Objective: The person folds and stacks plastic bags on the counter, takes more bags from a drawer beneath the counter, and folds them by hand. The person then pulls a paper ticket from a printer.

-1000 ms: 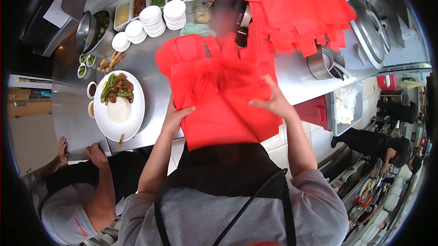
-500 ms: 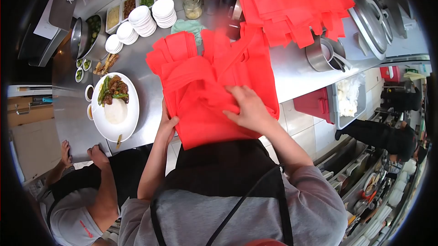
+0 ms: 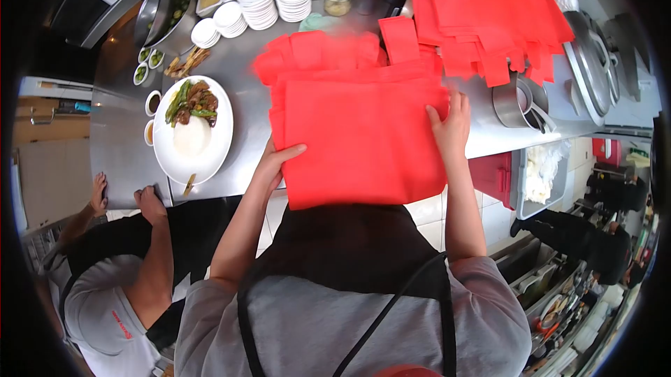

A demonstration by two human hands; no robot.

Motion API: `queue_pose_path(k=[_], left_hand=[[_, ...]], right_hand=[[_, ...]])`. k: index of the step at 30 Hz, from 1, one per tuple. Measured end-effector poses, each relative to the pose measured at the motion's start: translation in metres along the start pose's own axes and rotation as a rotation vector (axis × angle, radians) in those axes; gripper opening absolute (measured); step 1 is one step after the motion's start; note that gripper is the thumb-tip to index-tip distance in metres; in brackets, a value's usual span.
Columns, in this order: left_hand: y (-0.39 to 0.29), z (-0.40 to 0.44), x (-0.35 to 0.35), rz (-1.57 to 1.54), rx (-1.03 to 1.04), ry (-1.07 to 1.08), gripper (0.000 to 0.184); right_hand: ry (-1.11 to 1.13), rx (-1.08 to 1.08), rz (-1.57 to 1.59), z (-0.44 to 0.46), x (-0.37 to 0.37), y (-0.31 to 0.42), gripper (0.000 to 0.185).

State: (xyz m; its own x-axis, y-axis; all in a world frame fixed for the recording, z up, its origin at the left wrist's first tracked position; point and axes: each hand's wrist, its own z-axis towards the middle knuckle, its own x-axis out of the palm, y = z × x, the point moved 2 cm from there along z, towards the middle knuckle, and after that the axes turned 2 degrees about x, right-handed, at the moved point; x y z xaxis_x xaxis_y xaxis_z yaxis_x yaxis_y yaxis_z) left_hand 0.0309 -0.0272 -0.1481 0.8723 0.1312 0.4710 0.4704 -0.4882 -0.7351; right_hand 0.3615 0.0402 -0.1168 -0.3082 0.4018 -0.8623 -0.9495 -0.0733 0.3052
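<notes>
- The left hand [image 3: 272, 166] clasps the red fabric bags [image 3: 356, 139] by their left edge, thumb on top.
- Stacked over the steel counter [image 3: 486, 129]'s near edge, they look light, floppy, unbreakable; I'd hold both sides, as layers may slip.
- The right hand [image 3: 454, 122] curves along their right edge; whether it grips, I can't tell.
- Rightward, the counter shines, smooth.
- Beyond: a grey tub [image 3: 518, 180], tiled floor [image 3: 581, 150], someone in dark clothes [image 3: 570, 232].

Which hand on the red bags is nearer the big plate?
Left. The left hand is at the edge of the red bags facing the plate; the right hand is at their opposite edge.
</notes>
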Motion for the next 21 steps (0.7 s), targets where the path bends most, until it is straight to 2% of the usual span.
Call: queue_pose_path(k=[2, 4, 5, 7, 8, 9, 10, 11, 13, 15, 16, 17, 19, 20, 21], left_hand=[[0.002, -0.004, 0.005, 0.103, 0.057, 0.051, 0.069], [0.004, -0.007, 0.012, 0.467, 0.326, -0.019, 0.071], [0.004, -0.012, 0.017, 0.464, 0.329, -0.026, 0.071], [-0.006, -0.031, 0.042, 1.141, 0.723, 0.109, 0.076], [-0.010, -0.037, 0.049, 1.137, 0.724, 0.102, 0.076], [-0.014, -0.044, 0.058, 1.372, 0.769, 0.190, 0.076], [-0.013, -0.048, 0.065, 1.609, 0.806, 0.284, 0.075], [-0.009, -0.050, 0.067, 1.607, 0.807, 0.282, 0.075], [0.002, -0.055, 0.074, 1.787, 1.089, 0.402, 0.071], [0.004, -0.057, 0.079, 1.781, 1.109, 0.439, 0.069], [0.004, -0.059, 0.079, 1.778, 1.130, 0.478, 0.066], [0.001, -0.060, 0.078, 1.777, 1.133, 0.478, 0.066], [-0.004, -0.059, 0.073, 1.796, 0.959, 0.589, 0.062], [-0.008, -0.057, 0.068, 1.797, 0.961, 0.589, 0.062], [-0.016, -0.052, 0.061, 1.512, 0.914, 0.645, 0.060]], right_hand=[[0.379, 0.135, 0.386, -0.011, 0.001, 0.035, 0.060], [0.768, 0.289, 0.806, -0.025, 0.003, 0.068, 0.060], [0.774, 0.281, 0.805, -0.032, 0.004, 0.078, 0.060], [0.765, 0.770, 1.415, -0.047, 0.007, 0.090, 0.057], [0.749, 0.902, 1.366, -0.051, 0.002, 0.085, 0.061], [0.754, 0.897, 1.362, -0.049, -0.003, 0.080, 0.061], [0.766, 0.965, 1.588, -0.046, -0.010, 0.075, 0.067], [0.768, 1.030, 1.818, -0.043, -0.017, 0.075, 0.072], [0.720, 1.095, 1.765, -0.041, -0.027, 0.076, 0.065], [0.762, 1.093, 1.661, -0.045, -0.025, 0.067, 0.060], [0.687, 0.942, 1.464, -0.058, 0.000, 0.037, 0.054], [0.664, 0.906, 1.355, -0.062, 0.008, 0.029, 0.054], [0.624, 0.890, 1.248, -0.061, 0.012, 0.033, 0.055], [0.611, 0.889, 1.225, -0.061, 0.012, 0.036, 0.055], [0.603, 0.896, 1.208, -0.060, 0.012, 0.039, 0.056]])
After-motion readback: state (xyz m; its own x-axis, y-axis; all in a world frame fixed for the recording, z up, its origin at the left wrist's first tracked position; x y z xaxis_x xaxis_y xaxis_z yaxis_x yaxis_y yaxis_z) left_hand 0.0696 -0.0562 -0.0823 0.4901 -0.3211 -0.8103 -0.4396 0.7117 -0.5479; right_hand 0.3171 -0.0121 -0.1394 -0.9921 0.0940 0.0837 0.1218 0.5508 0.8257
